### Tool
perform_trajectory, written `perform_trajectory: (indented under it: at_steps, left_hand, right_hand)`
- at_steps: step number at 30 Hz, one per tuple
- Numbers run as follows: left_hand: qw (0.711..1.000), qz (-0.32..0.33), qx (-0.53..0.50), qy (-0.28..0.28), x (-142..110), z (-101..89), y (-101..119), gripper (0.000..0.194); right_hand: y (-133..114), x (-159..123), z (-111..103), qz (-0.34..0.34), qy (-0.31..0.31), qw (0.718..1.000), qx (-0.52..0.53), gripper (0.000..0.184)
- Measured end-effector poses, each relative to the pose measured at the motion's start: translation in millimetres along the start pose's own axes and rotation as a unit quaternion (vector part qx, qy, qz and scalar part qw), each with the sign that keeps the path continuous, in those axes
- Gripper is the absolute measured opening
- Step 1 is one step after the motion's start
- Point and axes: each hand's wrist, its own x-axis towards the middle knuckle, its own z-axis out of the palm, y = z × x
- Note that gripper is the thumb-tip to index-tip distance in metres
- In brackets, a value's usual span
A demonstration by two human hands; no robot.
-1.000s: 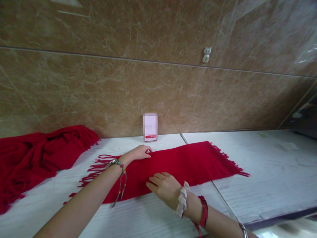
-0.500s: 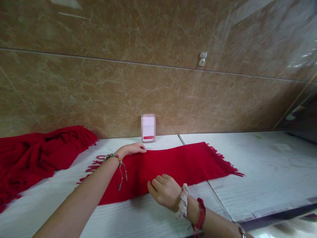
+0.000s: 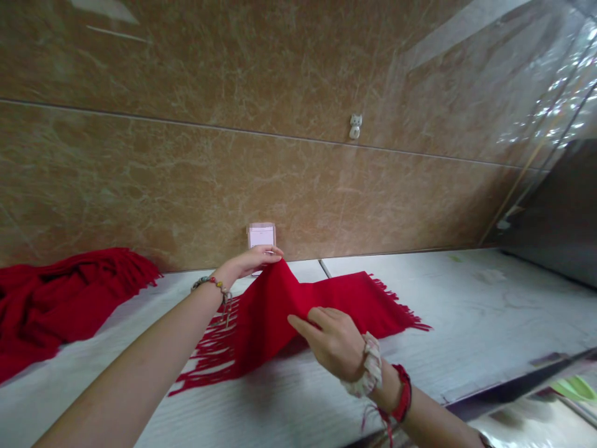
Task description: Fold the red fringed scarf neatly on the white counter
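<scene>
A red fringed scarf [image 3: 265, 317] lies across the white table, its left half lifted into a raised fold. My left hand [image 3: 252, 260] pinches the scarf's far edge and holds it up in front of the phone. On the near edge, my right hand [image 3: 333, 339] has its fingers closed on the cloth, with the forefinger stretched along it. The scarf's right half stays flat, fringe pointing right. Loose strands of the left fringe spread over the table below my left wrist.
Another red fringed cloth [image 3: 69, 305] lies heaped at the left. A phone [image 3: 261, 234] leans on the brown marbled wall [image 3: 186, 186], partly covered by my left hand. A small white cat figure [image 3: 356, 126] is on the wall. The white table [image 3: 466, 311] ends at a front edge on the right.
Both hands have raised the left part of the scarf off the table, drawing its left fringe to the right. The view has turned slightly, so the wall and phone appear further left.
</scene>
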Motion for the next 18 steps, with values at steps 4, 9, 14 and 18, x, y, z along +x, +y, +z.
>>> perform_trajectory:
  at_steps: [4, 9, 14, 18]
  left_hand:
    - [0.998, 0.06, 0.009, 0.008, 44, 37.9, 60, 0.034]
    - [0.991, 0.091, 0.097, -0.012, 86, 125.2, 97, 0.039]
    - [0.966, 0.026, 0.257, -0.009, 70, 199.0, 41, 0.055]
    - [0.94, 0.023, 0.337, 0.039, 51, 205.5, 4, 0.053]
  right_hand:
    - [44, -15, -45, 0.205, 0.034, 0.974, 0.088, 0.033]
    - [109, -74, -66, 0.497, 0.051, 0.844, 0.193, 0.03]
    - [141, -144, -43, 0.603, -0.019, 0.724, 0.334, 0.03]
    - [139, -158, -34, 0.599, 0.0, 0.715, 0.359, 0.028]
